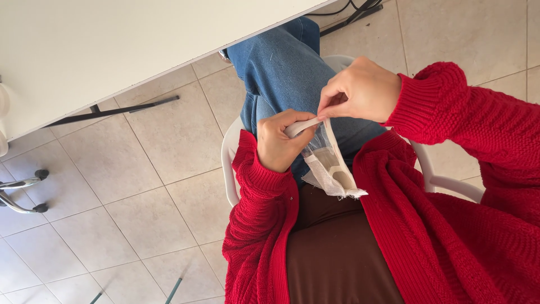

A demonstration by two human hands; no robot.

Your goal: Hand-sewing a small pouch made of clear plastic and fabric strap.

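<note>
While seated on a white plastic chair (230, 152) over beige floor tiles (140, 214), working in the lap above blue jeans (287, 73) and a brown top (332, 253). Red knitted cardigan (450, 225) spread open on both sides, its sleeves reaching to both wrists. White tabletop (112, 45) filling the upper left, hiding the knees' far end; dark table leg (112, 110) beneath it, black cables (354, 11) at the top edge, chrome chair base with castors (22, 194) at the far left.

Clear plastic packet (329, 163) hanging between the two hands, over the lap, with white plastic cutlery (337, 174) inside and a ragged white lower edge near the cardigan's hem. Left hand (281, 143) curled closed around the packet's upper end, thumb pressed on a pale strip at the top. Right hand (360, 90) just above and touching, thumb and forefinger pinched shut on the same top edge, remaining fingers folded. Packet's lower part clear of both hands, unobstructed; its top largely hidden by the fingertips.
</note>
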